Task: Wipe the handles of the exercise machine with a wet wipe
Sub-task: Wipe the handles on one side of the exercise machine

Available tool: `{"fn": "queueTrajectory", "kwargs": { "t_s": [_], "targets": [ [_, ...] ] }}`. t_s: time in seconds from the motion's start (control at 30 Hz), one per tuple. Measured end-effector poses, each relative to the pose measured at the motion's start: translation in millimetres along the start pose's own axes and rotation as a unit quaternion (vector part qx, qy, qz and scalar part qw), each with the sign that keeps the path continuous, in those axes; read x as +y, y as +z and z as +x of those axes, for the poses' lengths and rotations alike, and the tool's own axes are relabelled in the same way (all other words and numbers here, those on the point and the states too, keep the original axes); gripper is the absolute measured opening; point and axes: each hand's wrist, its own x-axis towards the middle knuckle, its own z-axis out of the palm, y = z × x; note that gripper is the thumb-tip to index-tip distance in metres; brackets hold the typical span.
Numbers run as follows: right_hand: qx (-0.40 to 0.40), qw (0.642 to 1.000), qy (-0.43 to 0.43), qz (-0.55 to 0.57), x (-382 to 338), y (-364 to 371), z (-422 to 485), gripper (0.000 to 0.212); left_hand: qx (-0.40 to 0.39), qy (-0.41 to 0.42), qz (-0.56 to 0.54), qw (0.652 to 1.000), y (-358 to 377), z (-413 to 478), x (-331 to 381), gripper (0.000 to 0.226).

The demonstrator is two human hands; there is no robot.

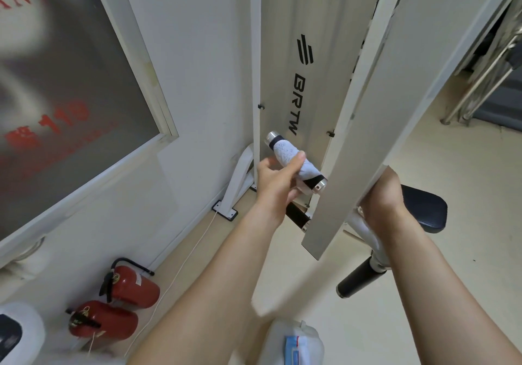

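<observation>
Wrapping the upper handle (272, 138) of the exercise machine (303, 53), the wet wipe (285, 150) covers most of the black grip between its two chrome ends. The left hand (278, 183) clasps it there, thumb over the top and fingers curled beneath. The right hand (384, 195) reaches in behind the white swing arm (367, 138) to the right; its fingers are hidden, so whether it grasps anything cannot be told. Judging from this, the wiping is underway on this one handle, with narrow black bands at either end not yet under the cloth. A lower handle (295, 215) just beneath the left hand and a nearer black grip (358, 278) at the right carry no wipe and probably remain to be done. A pale packet (295, 342) with a blue label, possibly the wipes, sits at the near edge.
</observation>
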Motion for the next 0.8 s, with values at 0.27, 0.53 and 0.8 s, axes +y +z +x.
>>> {"fn": "queueTrajectory", "kwargs": {
  "t_s": [0.27, 0.53, 0.8],
  "targets": [
    [-0.131, 0.981, -0.071, -0.127, -23, -3, 23, 0.035, 0.082, 0.268, 0.225, 0.933, -23, -13, 29, 0.031],
    [-0.312, 0.908, -0.044, -0.275, -68, 31, 66, 0.038, 0.026, 0.227, 0.146, 0.962, -26, -4, 87, 0.019],
    [-0.439, 0.834, -0.023, -0.332, -79, 63, 96, 0.055, 0.026, 0.247, 0.187, 0.950, 5, 2, 60, 0.016]
  ]
}}
